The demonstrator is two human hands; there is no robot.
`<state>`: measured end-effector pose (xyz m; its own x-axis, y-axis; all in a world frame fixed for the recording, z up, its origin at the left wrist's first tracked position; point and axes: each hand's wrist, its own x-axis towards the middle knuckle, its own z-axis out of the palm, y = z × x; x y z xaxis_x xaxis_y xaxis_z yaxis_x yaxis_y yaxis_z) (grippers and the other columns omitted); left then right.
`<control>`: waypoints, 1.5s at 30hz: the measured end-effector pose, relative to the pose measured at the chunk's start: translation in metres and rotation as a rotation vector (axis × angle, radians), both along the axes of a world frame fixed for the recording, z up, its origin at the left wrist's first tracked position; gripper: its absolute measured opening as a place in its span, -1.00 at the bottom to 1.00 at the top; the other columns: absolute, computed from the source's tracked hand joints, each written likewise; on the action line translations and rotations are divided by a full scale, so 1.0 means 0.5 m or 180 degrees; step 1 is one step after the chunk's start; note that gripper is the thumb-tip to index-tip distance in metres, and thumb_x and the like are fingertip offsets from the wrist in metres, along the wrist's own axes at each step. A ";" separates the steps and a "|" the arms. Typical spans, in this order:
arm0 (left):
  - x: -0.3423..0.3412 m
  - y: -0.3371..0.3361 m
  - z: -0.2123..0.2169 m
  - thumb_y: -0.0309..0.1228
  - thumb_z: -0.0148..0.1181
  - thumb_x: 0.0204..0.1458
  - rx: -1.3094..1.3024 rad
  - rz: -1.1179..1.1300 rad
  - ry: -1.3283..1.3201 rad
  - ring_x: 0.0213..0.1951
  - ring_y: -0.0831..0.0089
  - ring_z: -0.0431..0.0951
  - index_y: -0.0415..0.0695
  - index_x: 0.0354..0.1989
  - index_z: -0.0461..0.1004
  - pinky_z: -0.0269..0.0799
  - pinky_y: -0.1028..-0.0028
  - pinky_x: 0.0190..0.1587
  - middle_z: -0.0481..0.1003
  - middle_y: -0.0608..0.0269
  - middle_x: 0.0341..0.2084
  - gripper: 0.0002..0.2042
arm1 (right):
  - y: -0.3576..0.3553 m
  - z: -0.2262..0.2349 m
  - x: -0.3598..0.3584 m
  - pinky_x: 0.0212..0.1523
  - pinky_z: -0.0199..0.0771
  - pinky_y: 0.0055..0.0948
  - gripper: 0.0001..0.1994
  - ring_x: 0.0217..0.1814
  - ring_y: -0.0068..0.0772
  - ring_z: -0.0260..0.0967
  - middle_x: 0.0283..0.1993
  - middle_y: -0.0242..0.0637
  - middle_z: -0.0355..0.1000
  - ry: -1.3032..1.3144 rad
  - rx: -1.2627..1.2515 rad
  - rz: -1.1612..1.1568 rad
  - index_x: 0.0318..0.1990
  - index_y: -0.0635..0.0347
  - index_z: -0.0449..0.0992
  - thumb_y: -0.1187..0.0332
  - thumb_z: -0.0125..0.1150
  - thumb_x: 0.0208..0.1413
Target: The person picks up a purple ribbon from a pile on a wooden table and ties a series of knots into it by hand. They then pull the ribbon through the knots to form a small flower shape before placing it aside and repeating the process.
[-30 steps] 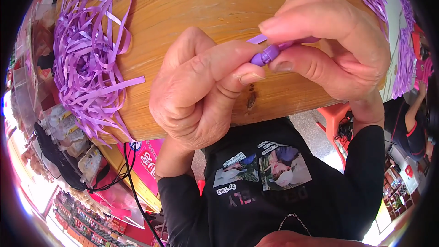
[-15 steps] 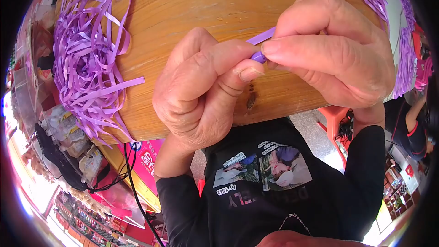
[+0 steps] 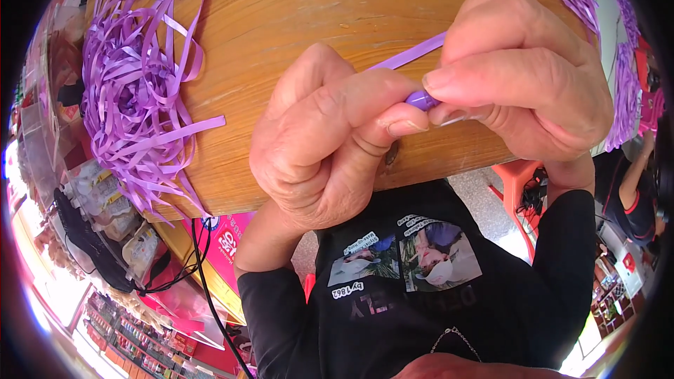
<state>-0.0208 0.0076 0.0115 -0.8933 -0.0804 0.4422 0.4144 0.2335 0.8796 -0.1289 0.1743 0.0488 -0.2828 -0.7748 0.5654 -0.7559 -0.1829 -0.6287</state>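
Both of my hands meet over the near edge of a wooden table (image 3: 295, 21). My left hand (image 3: 330, 147) and my right hand (image 3: 526, 77) pinch one purple paper strip (image 3: 411, 56) between thumbs and fingertips. A small folded purple piece (image 3: 423, 100) shows between the fingertips, and the strip's free end runs up to the right behind my right hand. Most of the folded part is hidden by my fingers.
A loose heap of purple strips (image 3: 137, 91) lies on the table's left side. More purple strips (image 3: 583, 7) hang at the right edge. Below the table are my black printed shirt (image 3: 421, 288), a black cable (image 3: 203, 267), packaged goods on the left and a red stool (image 3: 516, 175).
My right hand has closed further over the folded piece and covers more of it. The strip's free end has swung up and to the right. My left hand has barely shifted.
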 end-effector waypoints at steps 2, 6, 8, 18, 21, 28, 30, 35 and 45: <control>-0.003 0.002 -0.003 -0.39 0.23 -0.02 -0.0016 0.0021 0.0100 -0.50 0.50 0.26 -0.27 -0.34 0.50 0.15 0.51 -0.40 0.38 0.29 -0.58 -0.82 | 0.001 0.006 -0.006 -0.56 0.23 -0.57 -0.75 -0.52 -0.42 0.29 -0.42 -0.21 0.39 0.0322 0.0071 -0.0004 -0.30 0.34 0.49 0.46 0.34 -0.20; 0.000 0.007 -0.004 -0.38 0.22 -0.01 0.0017 0.0021 0.0035 -0.51 0.50 0.26 -0.25 -0.33 0.50 0.15 0.51 -0.40 0.37 0.30 -0.59 -0.82 | 0.001 0.010 -0.012 -0.56 0.24 -0.56 -0.74 -0.52 -0.42 0.29 -0.40 -0.21 0.39 0.0490 0.0061 0.0072 -0.30 0.33 0.48 0.46 0.33 -0.21; 0.002 0.007 -0.005 -0.36 0.21 0.01 0.0139 -0.0031 -0.0014 -0.52 0.51 0.25 -0.24 -0.33 0.50 0.15 0.53 -0.44 0.39 0.30 -0.59 -0.81 | 0.002 0.008 -0.010 -0.58 0.23 -0.55 -0.74 -0.51 -0.41 0.29 -0.40 -0.20 0.40 0.0416 0.0100 0.0119 -0.31 0.34 0.47 0.47 0.33 -0.22; 0.003 -0.002 0.000 -0.34 0.26 -0.06 -0.0296 -0.0105 0.0011 -0.57 0.51 0.25 -0.24 -0.35 0.51 0.16 0.53 -0.53 0.36 0.31 -0.62 -0.79 | 0.004 -0.008 -0.008 -0.57 0.24 -0.53 -0.73 -0.51 -0.40 0.30 -0.39 -0.19 0.39 0.0097 0.0117 0.0203 -0.29 0.34 0.46 0.49 0.32 -0.20; -0.001 -0.005 0.004 -0.36 0.29 -0.10 -0.0410 -0.0105 -0.0113 -0.58 0.51 0.27 -0.26 -0.36 0.52 0.16 0.54 -0.53 0.35 0.29 -0.63 -0.78 | 0.006 -0.014 -0.008 -0.57 0.24 -0.52 -0.73 -0.51 -0.40 0.30 -0.39 -0.19 0.39 -0.0025 0.0123 0.0222 -0.28 0.34 0.45 0.49 0.31 -0.20; 0.000 -0.006 0.005 -0.35 0.29 -0.09 -0.0239 -0.0223 -0.0265 -0.54 0.52 0.30 -0.27 -0.35 0.53 0.17 0.56 -0.48 0.34 0.31 -0.63 -0.78 | 0.002 -0.019 -0.003 -0.56 0.24 -0.50 -0.73 -0.51 -0.39 0.30 -0.38 -0.19 0.38 -0.0265 0.0091 0.0320 -0.26 0.35 0.44 0.51 0.30 -0.18; -0.002 -0.004 0.004 -0.34 0.28 -0.07 -0.0094 -0.0281 -0.0272 -0.52 0.53 0.31 -0.27 -0.35 0.53 0.18 0.56 -0.46 0.36 0.32 -0.62 -0.77 | 0.005 -0.015 -0.002 -0.56 0.24 -0.49 -0.73 -0.51 -0.38 0.30 -0.38 -0.19 0.38 -0.0292 0.0101 0.0309 -0.26 0.35 0.44 0.51 0.30 -0.18; 0.000 -0.001 -0.011 -0.31 0.20 0.03 0.0249 -0.0270 -0.0152 -0.52 0.58 0.26 -0.23 -0.31 0.52 0.13 0.56 -0.44 0.43 0.30 -0.53 -0.78 | 0.004 -0.012 -0.003 -0.55 0.23 -0.49 -0.73 -0.51 -0.39 0.30 -0.38 -0.20 0.38 -0.0166 0.0059 0.0299 -0.26 0.34 0.45 0.50 0.31 -0.18; -0.003 0.009 -0.015 -0.29 0.15 0.08 0.0239 -0.0376 -0.0248 -0.51 0.60 0.23 -0.19 -0.28 0.52 0.08 0.55 -0.43 0.36 0.36 -0.60 -0.79 | -0.003 0.000 -0.010 -0.55 0.18 -0.49 -0.72 -0.50 -0.43 0.30 -0.39 -0.28 0.39 0.0416 -0.0015 0.0135 -0.28 0.32 0.48 0.43 0.34 -0.20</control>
<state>-0.0223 0.0119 0.0041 -0.9299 -0.0031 0.3679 0.3649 0.1196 0.9233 -0.1337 0.1730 0.0488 -0.1735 -0.7817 0.5990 -0.8227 -0.2193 -0.5244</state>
